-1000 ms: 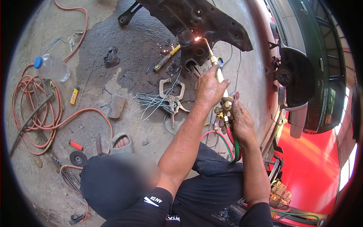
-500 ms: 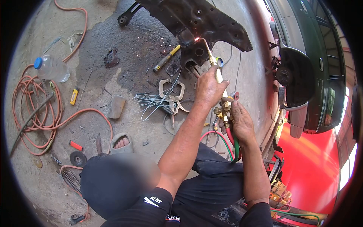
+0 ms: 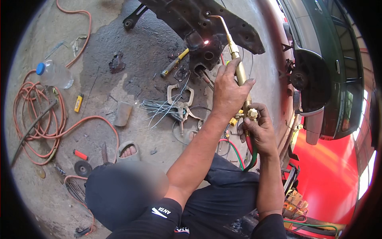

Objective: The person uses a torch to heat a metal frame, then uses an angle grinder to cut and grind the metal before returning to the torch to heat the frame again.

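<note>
My left hand point(image 3: 232, 91) is closed around the brass body of a gas torch point(image 3: 241, 74). Lower down, my right hand point(image 3: 260, 130) grips the torch by its valve end, fingers around the knobs, where a red hose and a green hose point(image 3: 252, 158) join. The bent torch tip is over a dark metal car part point(image 3: 227, 28), and I cannot make out a flame. A small spot on that part glows red-orange, apart from the tip. Beneath the part lies a hammer point(image 3: 175, 62) with a yellow and black handle.
Locking pliers point(image 3: 181, 104) and thin blue wire point(image 3: 157, 108) lie on the concrete floor. To the left are a coiled orange hose point(image 3: 59, 119), a water bottle point(image 3: 57, 73), a yellow lighter point(image 3: 78, 102) and a grinding disc point(image 3: 82, 168). A dark green car point(image 3: 330, 79) stands at right.
The torch tip has moved up and away from the glowing spot, and both hands have shifted right with it. The sparks on the floor are gone.
</note>
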Demonstrator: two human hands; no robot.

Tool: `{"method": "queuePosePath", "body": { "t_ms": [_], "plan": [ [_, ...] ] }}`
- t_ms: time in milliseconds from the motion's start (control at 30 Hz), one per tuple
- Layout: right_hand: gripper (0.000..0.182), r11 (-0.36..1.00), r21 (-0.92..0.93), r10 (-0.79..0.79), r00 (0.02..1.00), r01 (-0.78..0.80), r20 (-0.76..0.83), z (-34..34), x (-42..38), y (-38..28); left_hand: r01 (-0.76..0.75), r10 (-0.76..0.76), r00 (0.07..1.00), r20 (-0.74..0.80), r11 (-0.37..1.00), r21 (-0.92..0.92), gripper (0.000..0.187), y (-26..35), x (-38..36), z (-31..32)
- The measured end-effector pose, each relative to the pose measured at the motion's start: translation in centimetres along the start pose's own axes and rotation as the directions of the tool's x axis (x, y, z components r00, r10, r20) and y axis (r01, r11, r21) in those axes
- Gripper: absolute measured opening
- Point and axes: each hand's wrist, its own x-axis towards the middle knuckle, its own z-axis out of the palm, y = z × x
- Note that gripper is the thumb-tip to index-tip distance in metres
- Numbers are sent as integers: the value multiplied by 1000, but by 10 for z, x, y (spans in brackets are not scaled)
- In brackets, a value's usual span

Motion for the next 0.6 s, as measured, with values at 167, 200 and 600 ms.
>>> {"method": "queuePosePath", "body": {
  "t_ms": [167,200,600],
  "plan": [
    [36,998,46,-52,999,51,6,-7,-3,0,-40,40,999,4,999,-22,61,-9,-1,6],
    [35,998,59,-34,999,34,-1,-8,-2,1,-36,36,999,7,999,-21,60,-11,-1,5],
    [30,992,-64,110,993,-112,-36,-19,-2,22,140,-166,976,141,975,174,60,-42,-14,7]
  ]
}}
